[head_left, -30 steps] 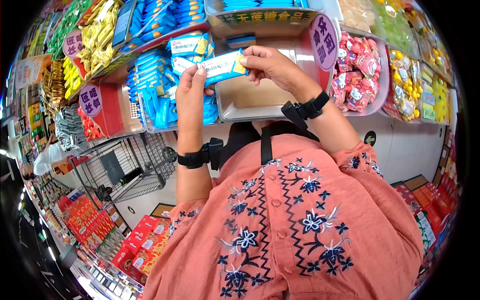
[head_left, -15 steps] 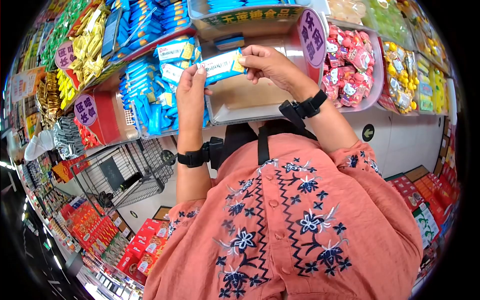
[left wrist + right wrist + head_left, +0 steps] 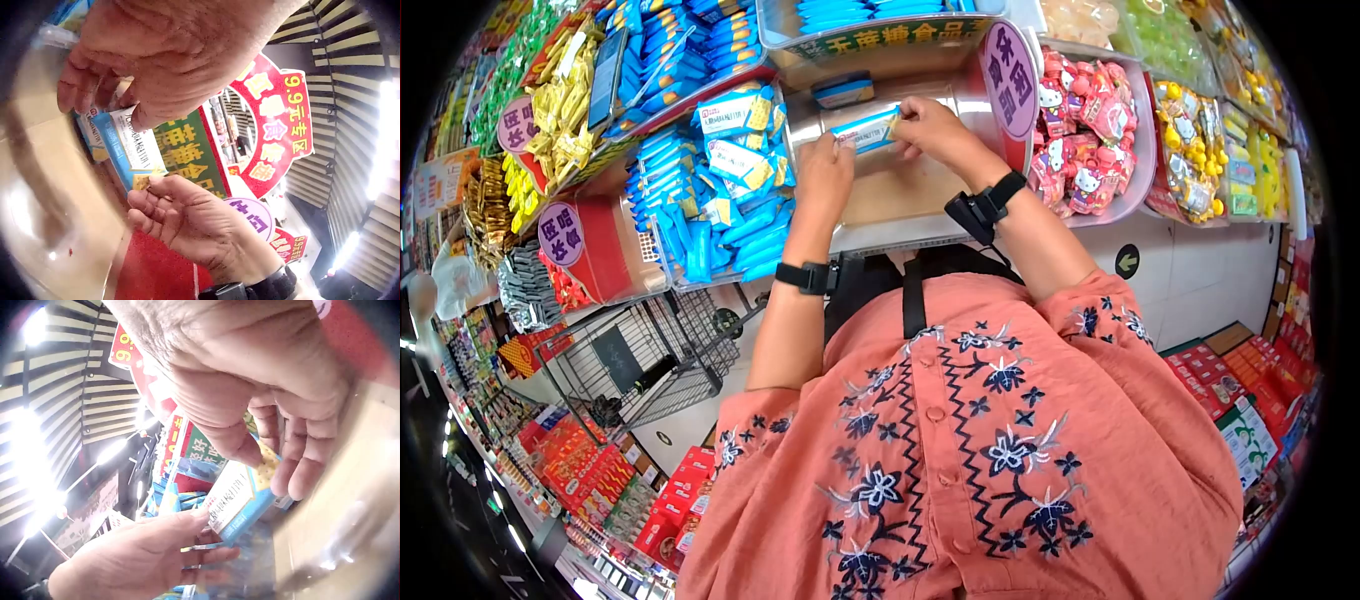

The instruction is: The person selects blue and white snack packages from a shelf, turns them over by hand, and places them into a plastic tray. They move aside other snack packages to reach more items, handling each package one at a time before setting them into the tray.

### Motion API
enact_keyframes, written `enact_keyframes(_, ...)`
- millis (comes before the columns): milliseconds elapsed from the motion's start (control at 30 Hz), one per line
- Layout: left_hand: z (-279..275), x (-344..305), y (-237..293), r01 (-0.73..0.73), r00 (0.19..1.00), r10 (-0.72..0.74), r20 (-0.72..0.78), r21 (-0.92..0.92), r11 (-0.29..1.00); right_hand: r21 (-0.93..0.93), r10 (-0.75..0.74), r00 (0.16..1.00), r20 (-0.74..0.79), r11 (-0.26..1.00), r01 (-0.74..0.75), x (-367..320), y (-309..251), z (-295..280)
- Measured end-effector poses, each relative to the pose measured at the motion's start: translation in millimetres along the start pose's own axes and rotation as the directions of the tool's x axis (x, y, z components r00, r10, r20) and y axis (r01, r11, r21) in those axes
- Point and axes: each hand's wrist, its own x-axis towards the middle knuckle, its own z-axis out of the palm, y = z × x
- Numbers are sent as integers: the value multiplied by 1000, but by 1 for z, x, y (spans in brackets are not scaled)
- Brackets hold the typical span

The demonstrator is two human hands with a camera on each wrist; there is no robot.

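Both hands (image 3: 870,145) are carrying the blue cracker packet (image 3: 866,130) forward, lowering it into the clear shelf bin (image 3: 900,205).

The clear bin (image 3: 890,205) is almost bare, and its floor lies open toward the front wall. Over its back half, the left hand (image 3: 825,175) and right hand (image 3: 930,130) stretch a cracker packet (image 3: 865,130) across. A lone blue pack (image 3: 843,92) sits behind. A purple sign (image 3: 1010,80) blocks the bin's right edge and heaped snack packs (image 3: 720,190) its left. A shopping cart (image 3: 650,350) stands below.
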Motion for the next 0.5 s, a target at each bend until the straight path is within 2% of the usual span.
enact_keyframes(100,12,14,-8,157,977,-149,150,-40,987,-95,7,995,-97,995,-16,17,10,1)
enact_keyframes(200,24,34,-12,448,868,-395,301,-135,884,-127,38,990,-133,990,-55,38,16,5)
enact_keyframes(333,41,51,-27,499,865,-434,252,-343,796,-176,50,989,-138,982,-74,63,22,11)
enact_keyframes(500,49,65,-38,462,886,-451,110,-312,831,-227,-37,978,-204,974,-11,79,26,21)
